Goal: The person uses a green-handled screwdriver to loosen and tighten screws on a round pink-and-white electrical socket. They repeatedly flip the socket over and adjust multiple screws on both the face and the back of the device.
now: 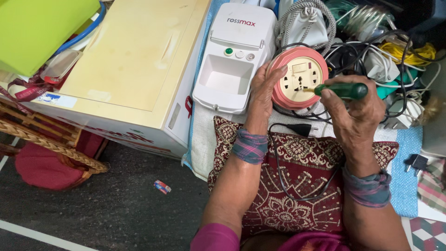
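While the left hand [263,88] cups the round pink plastic extension reel with a cream socket face [299,79] from its left side, fingers curled over the upper rim and thumb on the lower edge, the reel sits tilted face-up in the upper centre of the frame. Grip is firm, wrapped around the rim, not flat.

Right hand [355,109] is clenched around the green-handled screwdriver [341,90], handle lying roughly horizontal, shaft pointing left. Its tip touches the socket face near the right-hand holes. Whether it sits in a screw head, can't tell.

Around:
- white plastic medical device with a recessed tray and small round buttons [234,56] just left of the reel, nearly touching the left hand
- black cord with a two-pin plug [299,129] runs from under the reel down over the red embroidered cushion [297,186] under both forearms
- tangle of white, black and yellow cables and adapters [385,56] crowds the upper right, close behind the right hand
- cream-coloured box [134,60] upper left, woven cane basket [51,139] at left edge
- black plug adapter [416,162] on the blue cloth at right
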